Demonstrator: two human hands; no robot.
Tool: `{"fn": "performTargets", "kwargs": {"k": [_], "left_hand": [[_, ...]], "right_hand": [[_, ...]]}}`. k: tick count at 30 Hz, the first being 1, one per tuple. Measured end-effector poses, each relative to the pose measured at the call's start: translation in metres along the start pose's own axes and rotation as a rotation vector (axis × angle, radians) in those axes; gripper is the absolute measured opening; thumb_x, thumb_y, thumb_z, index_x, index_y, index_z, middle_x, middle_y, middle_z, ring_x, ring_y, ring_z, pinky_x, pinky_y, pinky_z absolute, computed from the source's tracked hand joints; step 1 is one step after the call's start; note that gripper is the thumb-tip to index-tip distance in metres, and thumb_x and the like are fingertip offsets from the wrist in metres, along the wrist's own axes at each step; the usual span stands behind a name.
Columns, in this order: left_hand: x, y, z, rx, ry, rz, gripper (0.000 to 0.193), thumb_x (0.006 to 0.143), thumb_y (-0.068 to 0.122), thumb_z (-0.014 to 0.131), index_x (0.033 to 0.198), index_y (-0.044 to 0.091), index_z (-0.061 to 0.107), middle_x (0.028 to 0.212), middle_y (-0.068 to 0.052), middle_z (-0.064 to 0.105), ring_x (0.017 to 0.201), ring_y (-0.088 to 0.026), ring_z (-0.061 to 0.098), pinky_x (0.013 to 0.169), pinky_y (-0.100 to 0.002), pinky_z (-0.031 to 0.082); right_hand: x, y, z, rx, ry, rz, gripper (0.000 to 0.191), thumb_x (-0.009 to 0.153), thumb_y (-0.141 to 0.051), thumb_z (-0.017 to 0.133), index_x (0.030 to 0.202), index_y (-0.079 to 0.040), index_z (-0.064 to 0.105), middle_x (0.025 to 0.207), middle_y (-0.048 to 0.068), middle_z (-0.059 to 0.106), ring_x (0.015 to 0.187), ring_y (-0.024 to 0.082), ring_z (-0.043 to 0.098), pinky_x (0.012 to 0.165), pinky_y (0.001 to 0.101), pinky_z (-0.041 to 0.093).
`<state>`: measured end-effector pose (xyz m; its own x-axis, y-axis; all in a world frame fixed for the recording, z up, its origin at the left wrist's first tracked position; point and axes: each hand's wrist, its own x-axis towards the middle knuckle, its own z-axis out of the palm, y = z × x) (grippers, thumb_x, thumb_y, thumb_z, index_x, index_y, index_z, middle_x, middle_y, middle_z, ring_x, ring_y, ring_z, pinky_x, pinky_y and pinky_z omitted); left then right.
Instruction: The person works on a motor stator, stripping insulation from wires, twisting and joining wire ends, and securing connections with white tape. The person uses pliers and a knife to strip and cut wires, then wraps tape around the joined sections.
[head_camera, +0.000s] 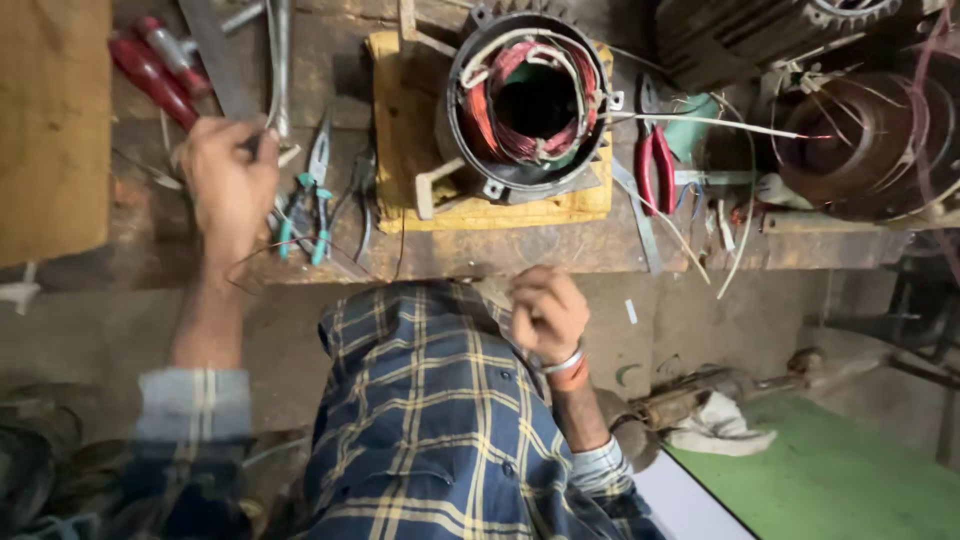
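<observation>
A motor stator (528, 105) with red copper windings sits on a yellow pad (400, 150) at the middle of the worktop (480, 250), its open bore facing up. Left of the stator, the left hand (228, 185) reaches over the worktop edge with its fingers curled down onto a flat metal strip (215, 55); whether it grips the strip or something small beneath cannot be told, as the hand is blurred. Just right of that hand, between it and the stator, lie teal-handled pliers (310, 200), with a second dark tool beside them. Beyond the hand, further left of the stator, are red-handled screwdrivers (150, 70). Below the stator, off the worktop and close to the plaid shirt (430, 420), the right hand (545, 315) is drawn into a loose fist, fingertips pinched together; it may hold a fine wire, but that is too thin to make out. Right of the stator lie red-handled pliers (655, 165) among loose white wire sleeves (720, 125), and further right stands a second stator (865, 140) with dark copper windings.
</observation>
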<state>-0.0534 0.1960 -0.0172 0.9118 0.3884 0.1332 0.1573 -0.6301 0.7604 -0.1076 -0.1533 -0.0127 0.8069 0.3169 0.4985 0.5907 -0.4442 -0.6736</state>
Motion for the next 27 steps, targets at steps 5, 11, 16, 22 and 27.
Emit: {"fn": "performTargets", "kwargs": {"k": [5,11,16,22,27], "left_hand": [[-0.045,0.050,-0.056,0.141,-0.557,0.005,0.030,0.092,0.031,0.081,0.087,0.002,0.078,0.084,-0.014,0.069,0.076,-0.027,0.067,0.067,-0.040,0.052],[-0.065,0.037,-0.086,-0.105,-1.211,0.046,0.029,0.087,0.037,0.070,0.100,0.014,0.081,0.071,-0.002,0.066,0.056,-0.013,0.056,0.052,-0.032,0.046],[0.002,-0.019,-0.122,-0.137,-1.397,-0.054,0.023,0.094,0.033,0.069,0.090,0.014,0.082,0.062,-0.002,0.063,0.054,-0.011,0.049,0.051,-0.027,0.051],[0.097,-0.003,-0.046,-0.437,-0.411,0.013,0.027,0.109,0.023,0.065,0.129,0.005,0.065,0.104,-0.009,0.067,0.087,-0.016,0.065,0.071,-0.028,0.053],[0.107,0.076,0.084,-0.572,-0.295,0.522,0.034,0.115,0.032,0.055,0.118,-0.001,0.064,0.108,-0.010,0.068,0.104,-0.024,0.065,0.091,-0.042,0.050]], "right_hand": [[0.067,-0.074,0.036,0.119,-0.279,-0.329,0.035,0.070,-0.003,0.065,0.104,0.003,0.069,0.110,0.018,0.067,0.096,0.041,0.071,0.085,0.0538,0.054],[0.060,-0.093,0.048,0.389,-0.532,0.061,0.027,0.095,-0.014,0.074,0.118,-0.001,0.074,0.108,0.011,0.068,0.089,0.022,0.071,0.076,0.0321,0.058],[-0.021,-0.039,-0.040,0.238,-0.391,0.454,0.009,0.089,-0.013,0.080,0.093,-0.004,0.078,0.091,0.005,0.073,0.079,0.015,0.067,0.069,0.0288,0.052],[-0.075,0.011,-0.109,0.968,0.492,0.594,0.015,0.115,-0.021,0.066,0.114,-0.006,0.067,0.109,0.009,0.067,0.094,0.020,0.062,0.080,0.0356,0.049],[0.002,0.021,-0.026,0.707,0.836,0.695,0.037,0.106,-0.039,0.051,0.123,-0.008,0.063,0.128,0.009,0.065,0.124,0.025,0.060,0.104,0.0493,0.050]]}}
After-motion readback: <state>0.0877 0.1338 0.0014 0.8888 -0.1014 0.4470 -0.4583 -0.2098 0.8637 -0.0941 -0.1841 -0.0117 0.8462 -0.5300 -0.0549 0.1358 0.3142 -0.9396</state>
